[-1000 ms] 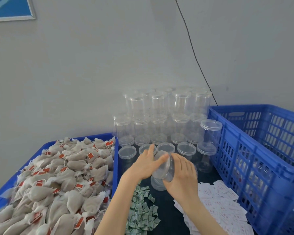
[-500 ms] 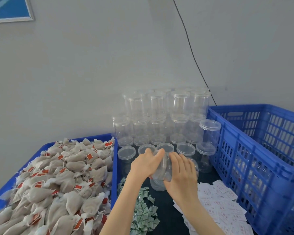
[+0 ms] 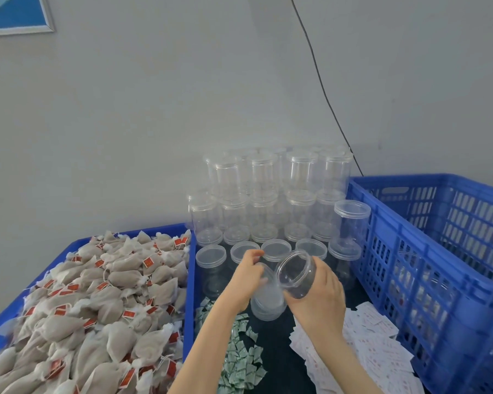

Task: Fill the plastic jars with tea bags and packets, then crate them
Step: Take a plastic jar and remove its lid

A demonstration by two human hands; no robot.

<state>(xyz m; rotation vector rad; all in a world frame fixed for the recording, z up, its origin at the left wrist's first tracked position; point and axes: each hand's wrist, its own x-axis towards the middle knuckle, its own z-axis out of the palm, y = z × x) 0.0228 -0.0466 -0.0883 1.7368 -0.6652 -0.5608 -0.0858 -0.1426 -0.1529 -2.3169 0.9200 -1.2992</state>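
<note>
My right hand [image 3: 318, 297] grips a clear plastic jar [image 3: 296, 275], tilted with its open mouth toward the upper left. My left hand [image 3: 246, 275] holds the jar's clear lid [image 3: 264, 273] just left of the mouth, above a short stack of lids [image 3: 268, 304] on the dark table. Tea bags [image 3: 97, 302] with red tags fill the blue tray [image 3: 190, 294] at left. Green-and-white packets [image 3: 239, 351] lie under my left forearm, and white packets [image 3: 376, 351] spread under my right arm. A blue crate [image 3: 427, 251] stands at right.
Several lidded clear jars [image 3: 268, 200] are stacked in rows against the grey wall behind my hands. A black cable [image 3: 319, 81] runs down the wall. The crate holds a few clear jars, dimly seen through its slotted side.
The lid has come off the jar. My right hand drew the jar to the right and up, its mouth now open; my left hand keeps the lid.
</note>
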